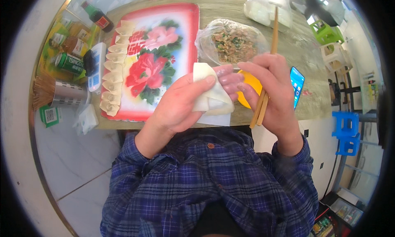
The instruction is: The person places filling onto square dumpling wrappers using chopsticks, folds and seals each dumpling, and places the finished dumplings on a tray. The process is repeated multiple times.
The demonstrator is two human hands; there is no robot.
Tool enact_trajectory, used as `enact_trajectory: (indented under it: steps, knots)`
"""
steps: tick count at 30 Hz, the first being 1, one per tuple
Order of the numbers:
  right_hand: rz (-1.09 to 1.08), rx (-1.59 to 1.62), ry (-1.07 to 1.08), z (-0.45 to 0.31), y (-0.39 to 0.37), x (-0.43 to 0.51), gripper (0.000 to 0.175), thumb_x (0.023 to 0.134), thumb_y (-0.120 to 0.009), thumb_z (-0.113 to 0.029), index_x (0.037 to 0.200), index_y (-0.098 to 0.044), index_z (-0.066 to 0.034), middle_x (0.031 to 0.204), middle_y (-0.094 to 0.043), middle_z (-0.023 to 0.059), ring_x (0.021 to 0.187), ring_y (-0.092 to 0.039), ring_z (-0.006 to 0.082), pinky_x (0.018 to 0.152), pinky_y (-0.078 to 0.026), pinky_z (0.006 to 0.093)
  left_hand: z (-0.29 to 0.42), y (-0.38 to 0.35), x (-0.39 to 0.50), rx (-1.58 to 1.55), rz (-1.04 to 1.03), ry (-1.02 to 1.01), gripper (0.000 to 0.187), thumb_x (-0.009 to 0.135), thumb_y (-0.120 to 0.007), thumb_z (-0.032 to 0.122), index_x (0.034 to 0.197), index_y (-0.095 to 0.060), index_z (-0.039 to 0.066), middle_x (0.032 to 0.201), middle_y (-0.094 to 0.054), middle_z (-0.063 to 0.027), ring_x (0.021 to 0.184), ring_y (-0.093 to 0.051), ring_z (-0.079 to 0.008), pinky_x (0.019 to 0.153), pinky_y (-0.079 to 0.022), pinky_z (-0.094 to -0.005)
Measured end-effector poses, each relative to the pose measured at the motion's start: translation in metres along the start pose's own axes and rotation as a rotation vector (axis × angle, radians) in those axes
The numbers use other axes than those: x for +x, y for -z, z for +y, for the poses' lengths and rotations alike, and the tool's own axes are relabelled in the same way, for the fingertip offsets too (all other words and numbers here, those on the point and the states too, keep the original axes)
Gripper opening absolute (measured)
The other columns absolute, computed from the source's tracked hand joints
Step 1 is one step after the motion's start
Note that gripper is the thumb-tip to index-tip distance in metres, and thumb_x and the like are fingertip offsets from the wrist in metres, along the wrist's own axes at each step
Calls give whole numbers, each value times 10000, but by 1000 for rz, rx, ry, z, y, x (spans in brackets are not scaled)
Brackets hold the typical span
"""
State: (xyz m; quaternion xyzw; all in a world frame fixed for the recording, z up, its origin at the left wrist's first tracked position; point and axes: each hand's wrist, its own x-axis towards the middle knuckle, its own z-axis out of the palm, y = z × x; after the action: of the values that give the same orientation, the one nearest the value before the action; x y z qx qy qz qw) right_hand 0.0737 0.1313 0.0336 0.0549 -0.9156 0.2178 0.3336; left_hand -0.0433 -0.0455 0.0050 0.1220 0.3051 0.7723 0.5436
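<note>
My left hand holds a stack of thin dough wrappers, the thumb pressing on top. In my right hand is a pair of wooden chopsticks, tips pointing up and away; its thumb and forefinger are near the left fingertips. Beyond the hands lies minced filling with green bits in a clear plastic bag. To the left, a red-rimmed floral enamel tray bears a row of folded wontons along its left side. A yellow round item is partly hidden behind my right hand.
A phone with a lit screen lies right of my right hand. White plastic bags sit at the far right. Along the left stand a dark bottle, a green can, a power strip and a metal chopstick holder.
</note>
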Motion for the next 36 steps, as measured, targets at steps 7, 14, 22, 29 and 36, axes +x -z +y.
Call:
enact_trajectory:
  steps: [7,14,22,29,36]
  knots:
    - [-171,355,1,15,4,13,148,824,-755,-62,933,-681,7,971,-622,133,925,-594,306,816,-469,386,-5,-13,2,252,-150,148,329,1076,-483,187,1288,-580,-46,1183,-678,-118,1045,-675,-198,913,-547,-339]
    - [-43,275,9,22,-8,2,227,829,-761,-62,1027,-671,5,1022,-620,149,952,-588,319,825,-472,396,-14,-9,4,340,32,49,298,1070,-514,204,1175,-651,-39,1059,-717,-102,926,-702,-162,813,-570,-303]
    - [-115,102,-21,10,-13,-14,579,734,-846,-170,1250,-628,-21,1119,-612,151,1047,-553,352,882,-469,426,-12,-12,6,150,183,13,328,1065,-505,184,1268,-587,-60,1158,-686,-147,1023,-691,-221,877,-573,-355]
    - [-68,24,-58,18,20,-38,469,848,-757,-250,1210,-646,27,1150,-620,177,1023,-597,345,859,-499,409,-13,4,15,10,176,87,373,1049,-520,138,1358,-493,-69,1182,-682,-183,1071,-685,-276,979,-545,-409]
    - [167,281,-237,9,44,-83,705,1073,-320,-559,1029,-687,41,1031,-707,188,892,-695,270,802,-563,352,-22,6,18,179,209,95,385,1010,-574,52,1362,-489,-79,1198,-683,-209,1087,-696,-275,961,-570,-396]
